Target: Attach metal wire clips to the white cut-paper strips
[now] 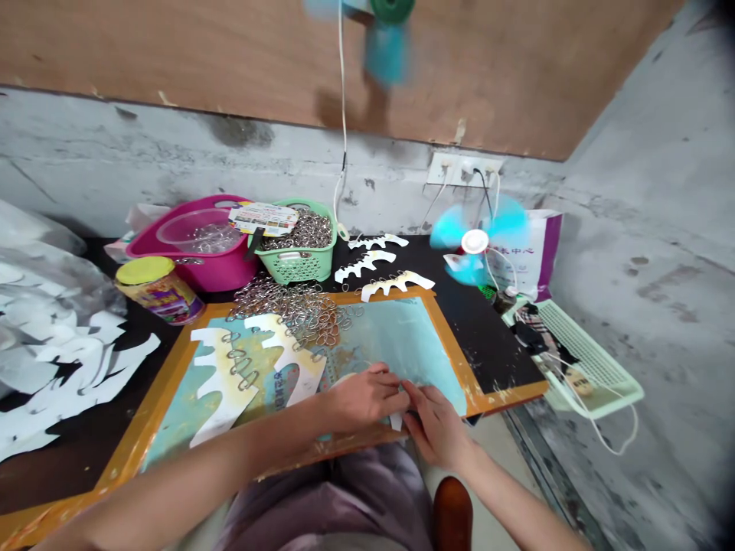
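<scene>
At the front edge of the board, my left hand (367, 394) has its fingers curled and pressed together over a white cut-out piece (396, 422), mostly hidden. My right hand (439, 425) meets it from the right, its thumb and fingers pinched at the same piece. Two more toothed white cut-outs, the left one (221, 386) and its neighbour (307, 375), lie on the board with wire rings over their teeth. Behind them spreads a loose pile of metal rings (304, 310). Whether a ring is between my fingers cannot be seen.
Behind the pile stand a pink basket (223, 268) and a green basket (298, 265) full of rings. A yellow-lidded jar (164, 291) leans near them. White cut-outs (80, 375) heap at left. A blue fan (475, 241) spins at back right, near a hanging green tray (597, 360).
</scene>
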Demonstrator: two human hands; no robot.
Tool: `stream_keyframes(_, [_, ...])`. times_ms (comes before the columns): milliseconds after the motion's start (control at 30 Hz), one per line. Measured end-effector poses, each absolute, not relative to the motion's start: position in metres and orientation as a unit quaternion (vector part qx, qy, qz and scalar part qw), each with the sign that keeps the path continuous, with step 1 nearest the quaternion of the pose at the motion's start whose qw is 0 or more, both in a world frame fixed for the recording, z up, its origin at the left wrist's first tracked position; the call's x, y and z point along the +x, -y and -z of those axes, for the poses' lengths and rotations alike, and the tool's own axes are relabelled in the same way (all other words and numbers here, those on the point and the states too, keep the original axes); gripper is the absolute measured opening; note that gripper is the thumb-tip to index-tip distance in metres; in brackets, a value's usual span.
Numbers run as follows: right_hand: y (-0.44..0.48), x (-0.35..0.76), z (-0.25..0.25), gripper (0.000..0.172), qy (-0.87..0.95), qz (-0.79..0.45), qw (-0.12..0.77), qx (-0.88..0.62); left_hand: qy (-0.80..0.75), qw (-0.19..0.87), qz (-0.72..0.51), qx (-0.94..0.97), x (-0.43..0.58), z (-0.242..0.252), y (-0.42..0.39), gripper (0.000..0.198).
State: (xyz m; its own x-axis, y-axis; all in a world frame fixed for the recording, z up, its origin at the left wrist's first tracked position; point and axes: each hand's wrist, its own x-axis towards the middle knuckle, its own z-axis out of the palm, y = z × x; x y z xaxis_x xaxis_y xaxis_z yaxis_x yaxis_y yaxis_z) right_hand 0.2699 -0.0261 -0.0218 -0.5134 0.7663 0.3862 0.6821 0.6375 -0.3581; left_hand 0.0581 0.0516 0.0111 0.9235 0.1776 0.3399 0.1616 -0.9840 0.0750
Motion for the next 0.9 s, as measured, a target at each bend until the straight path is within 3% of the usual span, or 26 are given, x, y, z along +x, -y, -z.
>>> stream_keyframes(167, [0.027,0.269,0.023,0.057,0.866,-0.083,0.263,-0.418,-0.092,0.017,-0.191,0.977,0.055,-0.011,-0.053,0.021])
stream_keyframes(367, [0.028,0.27,0.026,0.064,0.845,-0.119,0.291,-0.433,-0.094,0.055,-0.147,0.983,0.06,-0.021,-0.07,0.01])
stream_keyframes(633, [0.028,0.271,0.026,0.061,0.844,-0.122,0.307,-0.422,0.015,0.089,-0.119,0.989,0.057,-0.03,-0.08,0.01])
stream_keyframes(900, [0.027,0.27,0.024,0.058,0.842,-0.113,0.309,-0.427,0.019,0.132,-0.139,0.981,0.064,-0.032,-0.082,0.02])
